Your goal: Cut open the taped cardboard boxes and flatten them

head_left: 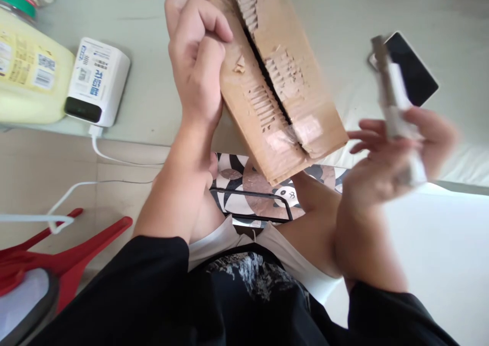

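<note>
My left hand (pixel 198 55) is closed on the left edge of a brown cardboard box (pixel 321 106), holding it tilted above the table's near edge. A dark slit runs between the box's flaps, with torn paper and bared corrugation on both sides. Clear tape (pixel 280 138) lies across the slit's near end. To the right of the box, my right hand (pixel 397 152) grips a utility knife (pixel 395 96) with a white handle and a grey blade end pointing away from me. Motion blurs this hand and the knife, which are apart from the slit.
A black-screened phone (pixel 412 68) lies beyond the knife on the table (pixel 153 25). At left stand a white device (pixel 99 81) with a plugged-in cable (pixel 114 157) and a pale yellow bottle (pixel 34 71). Red plastic legs (pixel 76 254) are at lower left.
</note>
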Motion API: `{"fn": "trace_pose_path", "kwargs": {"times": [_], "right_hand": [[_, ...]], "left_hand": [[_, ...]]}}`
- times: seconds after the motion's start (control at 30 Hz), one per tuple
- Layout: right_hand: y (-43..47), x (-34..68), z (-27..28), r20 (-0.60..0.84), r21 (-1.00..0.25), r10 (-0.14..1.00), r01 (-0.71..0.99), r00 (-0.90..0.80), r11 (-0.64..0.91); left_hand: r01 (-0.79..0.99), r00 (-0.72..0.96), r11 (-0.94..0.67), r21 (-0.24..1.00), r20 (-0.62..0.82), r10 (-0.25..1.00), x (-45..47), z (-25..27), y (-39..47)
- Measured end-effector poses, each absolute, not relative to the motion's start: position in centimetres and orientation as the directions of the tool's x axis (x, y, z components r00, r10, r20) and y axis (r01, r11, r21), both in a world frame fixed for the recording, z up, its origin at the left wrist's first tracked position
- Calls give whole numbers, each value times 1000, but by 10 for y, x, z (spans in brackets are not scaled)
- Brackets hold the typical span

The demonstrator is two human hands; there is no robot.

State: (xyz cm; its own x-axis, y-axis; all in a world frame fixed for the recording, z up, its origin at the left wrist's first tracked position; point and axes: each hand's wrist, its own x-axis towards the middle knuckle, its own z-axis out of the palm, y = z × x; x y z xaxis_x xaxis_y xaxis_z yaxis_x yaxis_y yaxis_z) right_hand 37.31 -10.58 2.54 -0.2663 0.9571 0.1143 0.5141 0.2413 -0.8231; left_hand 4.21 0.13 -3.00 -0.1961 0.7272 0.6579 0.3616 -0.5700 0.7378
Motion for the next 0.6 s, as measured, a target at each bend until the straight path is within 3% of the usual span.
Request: {"fn": "trace_pose_path", "kwargs": {"times": [0.1, 0.37, 0.47, 0.6], "right_hand": [[-86, 343, -2, 83, -827, 970, 527, -229, 196], [-58, 312, -39, 41, -843, 997, 534, -64, 68], [-63, 310, -36, 193, -904, 978, 373, -80, 209], [-71, 300, -37, 405, -869, 879, 193, -251, 456]], "left_hand": [[305, -202, -659, 688, 723, 661, 35, -44, 10], [356, -197, -492, 795, 578, 792, 38, -36, 1], [371, -188, -505, 779, 595, 781, 39, -36, 0], [435, -189, -581, 688, 701, 688, 42, -34, -1]]}}
